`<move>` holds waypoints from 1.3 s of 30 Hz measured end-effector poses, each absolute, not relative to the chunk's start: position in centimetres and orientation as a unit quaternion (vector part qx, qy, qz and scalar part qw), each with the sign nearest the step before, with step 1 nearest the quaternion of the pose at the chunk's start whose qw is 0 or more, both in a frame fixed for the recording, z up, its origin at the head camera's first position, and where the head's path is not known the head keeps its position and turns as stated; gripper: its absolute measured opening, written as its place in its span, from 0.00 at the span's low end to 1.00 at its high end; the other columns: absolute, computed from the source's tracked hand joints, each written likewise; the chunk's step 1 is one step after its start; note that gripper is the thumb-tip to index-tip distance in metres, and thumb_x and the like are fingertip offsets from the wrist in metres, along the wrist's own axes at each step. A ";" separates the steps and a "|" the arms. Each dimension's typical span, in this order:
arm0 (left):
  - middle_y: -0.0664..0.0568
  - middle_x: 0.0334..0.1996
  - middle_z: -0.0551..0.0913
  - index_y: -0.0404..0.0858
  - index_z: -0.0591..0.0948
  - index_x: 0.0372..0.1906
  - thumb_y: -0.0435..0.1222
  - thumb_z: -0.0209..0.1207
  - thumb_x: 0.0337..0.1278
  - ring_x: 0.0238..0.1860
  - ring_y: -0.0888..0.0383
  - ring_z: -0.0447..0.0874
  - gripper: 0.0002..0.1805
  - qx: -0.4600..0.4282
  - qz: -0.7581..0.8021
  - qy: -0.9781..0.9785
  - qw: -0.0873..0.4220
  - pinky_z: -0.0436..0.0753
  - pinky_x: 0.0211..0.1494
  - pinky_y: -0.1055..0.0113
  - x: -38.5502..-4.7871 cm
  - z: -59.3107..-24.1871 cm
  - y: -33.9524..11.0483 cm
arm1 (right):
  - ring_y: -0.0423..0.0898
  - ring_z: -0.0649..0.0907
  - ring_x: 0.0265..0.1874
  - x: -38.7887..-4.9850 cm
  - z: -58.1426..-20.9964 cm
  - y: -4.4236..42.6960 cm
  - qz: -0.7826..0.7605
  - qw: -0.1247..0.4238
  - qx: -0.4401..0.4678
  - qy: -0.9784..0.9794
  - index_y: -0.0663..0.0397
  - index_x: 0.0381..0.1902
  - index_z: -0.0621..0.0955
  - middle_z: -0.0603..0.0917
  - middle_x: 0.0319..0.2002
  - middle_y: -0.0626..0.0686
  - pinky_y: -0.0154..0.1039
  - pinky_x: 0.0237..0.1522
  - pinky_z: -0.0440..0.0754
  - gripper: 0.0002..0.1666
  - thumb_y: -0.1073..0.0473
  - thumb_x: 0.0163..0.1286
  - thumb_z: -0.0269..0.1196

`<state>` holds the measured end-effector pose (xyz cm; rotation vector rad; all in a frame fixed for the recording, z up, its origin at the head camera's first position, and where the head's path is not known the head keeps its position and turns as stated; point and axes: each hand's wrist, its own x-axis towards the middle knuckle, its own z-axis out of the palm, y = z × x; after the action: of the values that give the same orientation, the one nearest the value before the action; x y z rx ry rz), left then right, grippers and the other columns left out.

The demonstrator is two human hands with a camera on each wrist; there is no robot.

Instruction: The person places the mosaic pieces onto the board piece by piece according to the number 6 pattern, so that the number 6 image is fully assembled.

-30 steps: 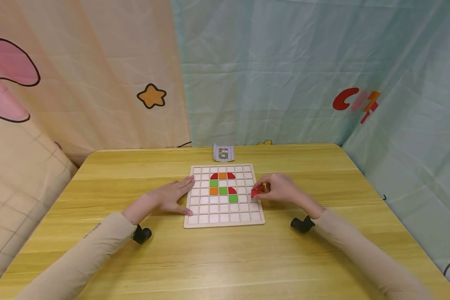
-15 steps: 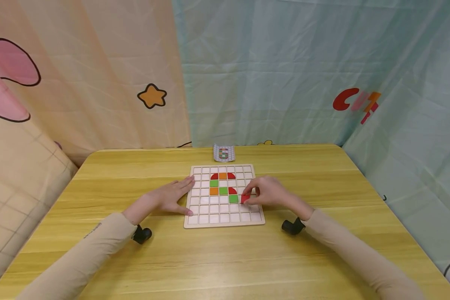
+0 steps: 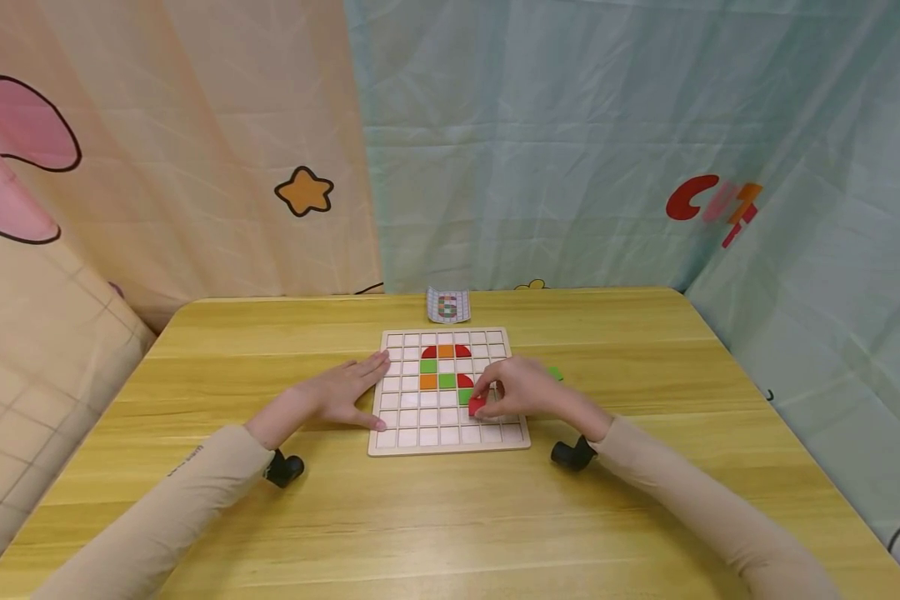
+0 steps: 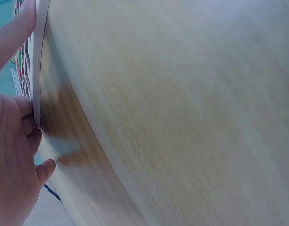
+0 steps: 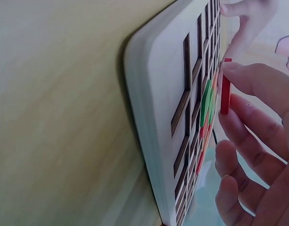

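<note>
A white gridded board (image 3: pixel 407 437) lies on the table with red, orange and green tiles set in some of its squares. My left hand (image 3: pixel 341 393) rests on the board's left edge with fingers spread and straight; the left wrist view shows the fingers along the board's side (image 4: pixel 36 70). Between thumb and fingertips my right hand (image 3: pixel 528 386) pinches a red tile (image 3: pixel 476 406). That tile is over the board, just below the lower green tile (image 3: pixel 465 397). In the right wrist view the red tile (image 5: pixel 226 89) stands on edge above the grid; its full outline cannot be seen.
Behind the board lies a small card (image 3: pixel 447 306) printed with a coloured grid pattern. A green piece (image 3: pixel 555 373) shows on the table beyond my right hand, which partly hides it. Patterned curtains (image 3: pixel 607 167) hang past the table's far edge.
My right hand has carried the red tile leftward and nearer, from the board's right edge to below the lower green tile. The green piece behind it has come into view. My left hand stays put.
</note>
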<state>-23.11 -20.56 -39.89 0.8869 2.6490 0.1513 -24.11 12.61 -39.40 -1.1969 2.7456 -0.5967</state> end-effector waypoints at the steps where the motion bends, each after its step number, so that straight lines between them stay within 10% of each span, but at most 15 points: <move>1: 0.43 0.78 0.39 0.34 0.45 0.76 0.67 0.54 0.53 0.78 0.46 0.39 0.59 0.312 0.052 0.933 0.172 0.50 0.78 0.47 -23.1 -39.9 -20.6 | 0.32 0.72 0.20 -24.1 -39.4 12.5 -0.194 0.044 -0.392 0.898 0.41 0.33 0.87 0.82 0.28 0.39 0.27 0.24 0.69 0.13 0.44 0.53 0.73; 39: 0.40 0.77 0.39 0.32 0.45 0.76 0.65 0.55 0.54 0.78 0.45 0.40 0.58 0.312 0.057 0.933 0.172 0.50 0.77 0.45 -23.0 -39.8 -20.6 | 0.32 0.74 0.23 -24.1 -39.6 11.3 -0.180 0.084 -0.400 0.895 0.39 0.35 0.87 0.83 0.31 0.36 0.29 0.29 0.73 0.10 0.46 0.55 0.72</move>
<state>-23.00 -20.58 -39.84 0.8866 2.6466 0.1609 -24.07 11.28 -39.63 -1.1942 2.6689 -0.5382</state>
